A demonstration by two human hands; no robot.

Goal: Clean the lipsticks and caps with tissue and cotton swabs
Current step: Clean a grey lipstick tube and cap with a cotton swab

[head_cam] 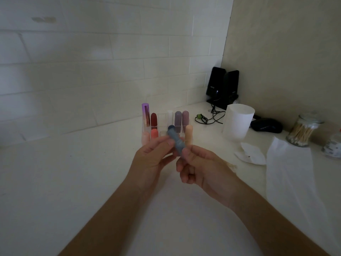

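You are gripping a grey-blue cylindrical lipstick tube (175, 140) with curled fingers of your left hand (153, 157) and right hand (199, 167), blocking the clear acrylic organiser (162, 119) just behind. A white tissue roll (238, 122) and a glass jar of cotton swabs (302, 132) are standing to the organiser's right.

blue-grey lipstick tube (176, 143): matt plastic
clear compartment organiser (162, 117): glossy acrylic
round swab jar (302, 130): glass
white tissue strip (287, 172): soft paper

Corner of a home desk or dressing table, white brick-pattern wall (92, 71) meeting a plain beige wall (286, 52), white tabletop (73, 182), clear organiser (162, 118) of lipsticks (153, 119), black desktop speakers (222, 85) with trailing cables (212, 118), computer mouse (266, 125), tissue roll (238, 122), glass jar of cotton swabs (301, 131)
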